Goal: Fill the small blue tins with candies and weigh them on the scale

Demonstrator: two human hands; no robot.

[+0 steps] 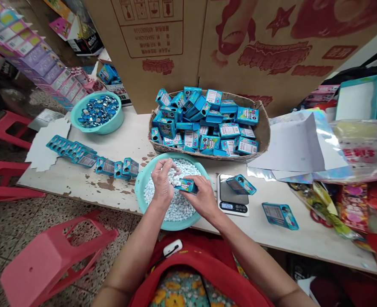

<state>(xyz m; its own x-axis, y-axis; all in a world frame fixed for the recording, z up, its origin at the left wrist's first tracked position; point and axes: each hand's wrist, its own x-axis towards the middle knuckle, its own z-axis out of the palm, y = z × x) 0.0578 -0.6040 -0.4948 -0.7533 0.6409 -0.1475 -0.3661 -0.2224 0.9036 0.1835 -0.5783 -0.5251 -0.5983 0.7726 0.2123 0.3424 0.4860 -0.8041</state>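
My right hand (203, 197) grips a small blue candy box (187, 185) lying on its side over a turquoise basin (139, 187). Small white candies (172, 208) fill much of that basin. Close to the box's left end, the curled fingers of my left hand (163, 181) hold some of the white candies. Right of the basin stands a digital scale (233, 206), with a blue box (241, 184) resting tilted on it. Another blue box (280, 215) lies on the table farther right.
A cut-down carton (261, 140) heaped with blue boxes stands behind the basin. Blue metallic lids (97, 111) fill a second turquoise bowl (111, 128). Several blue boxes (71, 149) line the table's left side. Shiny sheets (297, 145) lie right; a red stool (54, 260) stands on the floor.
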